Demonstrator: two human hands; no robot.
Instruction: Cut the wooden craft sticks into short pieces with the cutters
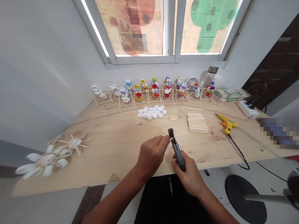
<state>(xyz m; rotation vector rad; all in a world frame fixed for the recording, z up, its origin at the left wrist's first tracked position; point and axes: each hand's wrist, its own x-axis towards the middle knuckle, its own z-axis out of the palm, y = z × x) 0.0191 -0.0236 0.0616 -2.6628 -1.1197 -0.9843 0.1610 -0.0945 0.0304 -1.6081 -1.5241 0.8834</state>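
Stick: thin wooden stick (177,135) at the near middle of the plywood tabletop (112,146), one end pinched in the left hand, its middle caught in the head of the cutter.
Far-left pieces: bottle-cap pinwheels (50,157) with wooden spokes lying at the near left edge, blurred.
Left hand: left hand (151,154) closed in a pinch, fingertips (166,139) gripping the stick's near end, just left of the cutter head.
Cutter: black hand cutter (176,150) standing tilted, its head up against the stick, handles down in the right palm.
Right hand: right hand (190,177) wrapped tight round the cutter handles, near edge of the board, just right of the left hand.
White caps: cluster of white bottle caps (152,112) farther back, centre.
Short sticks: small bundle of short sticks (173,118) right of the caps.
Stick stack: neat pile of long sticks (196,122) right of that.
Back row: line of stick frames with coloured caps (154,91) along the wall under the window.
Glue gun: yellow glue gun (227,123) lying on the right, black cord trailing off the near edge.
Far right: white power strip (248,109) at the back corner.
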